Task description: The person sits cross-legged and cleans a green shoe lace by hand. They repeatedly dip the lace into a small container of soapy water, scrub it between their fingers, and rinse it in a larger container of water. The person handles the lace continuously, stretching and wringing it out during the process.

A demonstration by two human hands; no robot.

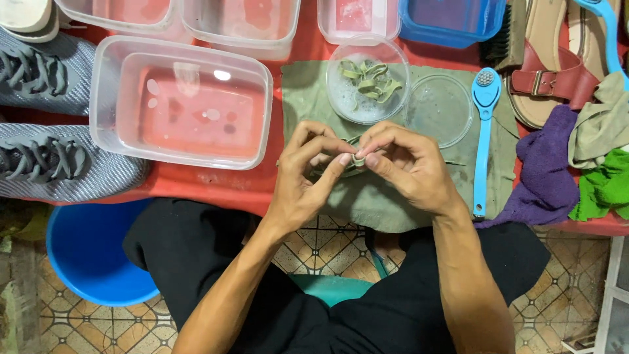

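My left hand (308, 174) and my right hand (409, 167) meet over an olive green cloth (367, 200) at the front edge of a red table (216, 187). Both pinch a short length of wet olive shoelace (358, 159) between thumbs and forefingers. Just beyond my hands stands a round clear bowl (341, 98) with foamy water and more coiled lace (371, 78) in it. Its clear lid (440, 108) lies to the right on the cloth.
A large clear tub (108, 98) of water sits left; a pair of grey sneakers (46, 160) lies further left. A blue brush (483, 131), brown sandal (557, 82), purple and green rags (576, 170) lie right. More tubs line the back. A blue bucket (85, 252) stands on the floor.
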